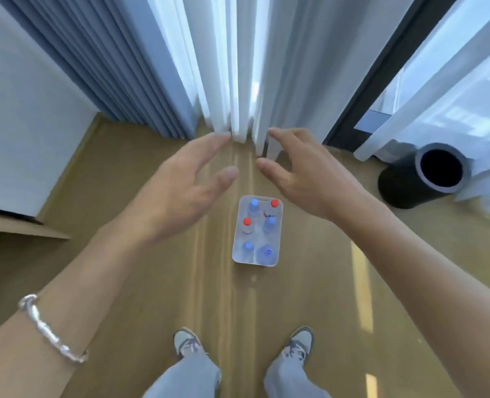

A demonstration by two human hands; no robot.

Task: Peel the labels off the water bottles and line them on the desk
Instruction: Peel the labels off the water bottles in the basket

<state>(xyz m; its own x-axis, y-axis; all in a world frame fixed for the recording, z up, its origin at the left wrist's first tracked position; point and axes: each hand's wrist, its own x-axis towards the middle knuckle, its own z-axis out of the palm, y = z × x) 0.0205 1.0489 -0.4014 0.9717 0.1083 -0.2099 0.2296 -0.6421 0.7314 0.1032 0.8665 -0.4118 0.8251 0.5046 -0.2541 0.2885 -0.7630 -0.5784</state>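
wooden floor [152, 282] bears bottle pack [257, 231]; hands [180, 182] [304, 173] spread, empty

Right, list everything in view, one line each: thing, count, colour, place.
bottle tray: one, white, on the floor ahead of the feet
blue-capped bottles: three, standing in the tray
red-capped bottles: two, standing in the tray
sixth bottle: one, bluish top, tray's near right corner
bin: one, black, floor at right
curtains: grey at left, white in the middle
bracelet: one, silver, left wrist
shoes: two, grey
left hand: open, above the tray
right hand: open, above the tray
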